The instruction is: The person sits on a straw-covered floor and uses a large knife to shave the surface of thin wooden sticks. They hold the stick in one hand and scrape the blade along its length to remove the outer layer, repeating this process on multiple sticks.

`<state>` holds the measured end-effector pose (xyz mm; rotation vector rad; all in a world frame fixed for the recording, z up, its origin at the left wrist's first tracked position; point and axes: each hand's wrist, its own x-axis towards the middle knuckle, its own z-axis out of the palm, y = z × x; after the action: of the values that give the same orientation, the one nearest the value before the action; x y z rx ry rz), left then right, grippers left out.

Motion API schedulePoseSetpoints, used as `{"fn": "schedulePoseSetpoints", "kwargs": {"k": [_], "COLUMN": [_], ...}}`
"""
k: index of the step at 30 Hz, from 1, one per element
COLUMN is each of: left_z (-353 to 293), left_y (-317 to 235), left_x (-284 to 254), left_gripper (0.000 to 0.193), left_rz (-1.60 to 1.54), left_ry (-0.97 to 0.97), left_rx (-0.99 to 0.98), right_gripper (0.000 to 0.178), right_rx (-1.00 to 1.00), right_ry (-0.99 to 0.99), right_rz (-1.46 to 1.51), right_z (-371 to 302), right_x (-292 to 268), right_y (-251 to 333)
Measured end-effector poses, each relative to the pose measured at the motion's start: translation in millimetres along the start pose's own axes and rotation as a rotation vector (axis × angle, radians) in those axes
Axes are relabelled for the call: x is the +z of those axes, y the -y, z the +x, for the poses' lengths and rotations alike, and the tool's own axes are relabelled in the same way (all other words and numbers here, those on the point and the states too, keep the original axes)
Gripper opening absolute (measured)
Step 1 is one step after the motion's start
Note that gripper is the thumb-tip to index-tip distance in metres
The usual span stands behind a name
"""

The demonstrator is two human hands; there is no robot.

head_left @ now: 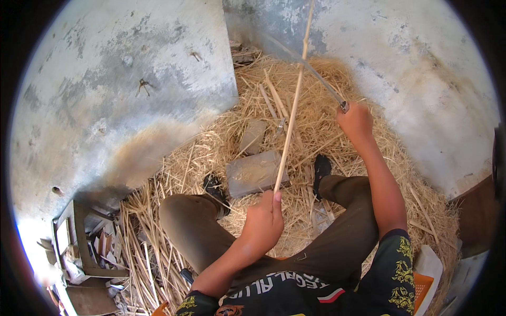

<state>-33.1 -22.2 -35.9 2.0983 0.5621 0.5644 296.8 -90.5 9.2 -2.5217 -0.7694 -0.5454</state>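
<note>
My left hand [262, 221] is wrapped round the near end of a long thin pale stick [291, 118], possibly bamboo or cane. The stick slants up and away past the top of the view. Off to the right, my right hand [356, 122] is closed round the handle of a long-bladed knife [322, 79], and its fingers hide most of that handle. The blade points up and left and crosses the stick in the picture; its far part is smeared by motion. Whether blade and stick touch I cannot tell.
A grey block [254, 173] lies between my feet on straw-like shavings [337, 79], with a flat brown piece [253, 136] behind it. Several long sticks [150, 263] lie at the left beside a wooden frame [79, 237]. Worn walls [158, 63] rise beyond, left and right.
</note>
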Motion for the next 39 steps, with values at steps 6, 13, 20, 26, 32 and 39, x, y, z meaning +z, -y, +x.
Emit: {"fn": "schedulePoseSetpoints", "kwargs": {"k": [6, 13, 20, 26, 32, 39], "left_z": [1.0, -11.4, -5.6, -2.6, -0.1, -3.3], "left_y": [3.2, -11.9, 6.2, 9.5, 6.3, -7.2], "left_x": [4.4, 13.9, 13.2, 14.8, 1.5, 0.0], "left_gripper": [0.029, 0.03, 0.043, 0.047, 0.042, 0.041], "left_rz": [-0.028, -0.04, -0.299, -0.439, -0.699, -0.873], "left_ry": [-0.019, 0.012, 0.128, 0.217, 0.304, 0.503], "left_rx": [-0.018, 0.021, -0.067, -0.148, -0.346, -0.533], "right_gripper": [0.021, 0.026, 0.024, 0.017, 0.02, 0.025], "right_rx": [-0.426, 0.042, -0.44, -0.093, -0.391, 0.098], "right_ry": [0.025, 0.022, -0.025, 0.052, 0.014, 0.144], "right_rz": [0.15, 0.224, 0.198, 0.098, 0.132, 0.118], "right_z": [-51.0, 10.4, -43.8, -5.7, -35.3, 17.8], "right_x": [-9.2, 0.2, -4.1, -3.8, 14.7, 14.3], "right_y": [18.5, -14.3, 1.4, -14.0, 5.2, -37.4]}}
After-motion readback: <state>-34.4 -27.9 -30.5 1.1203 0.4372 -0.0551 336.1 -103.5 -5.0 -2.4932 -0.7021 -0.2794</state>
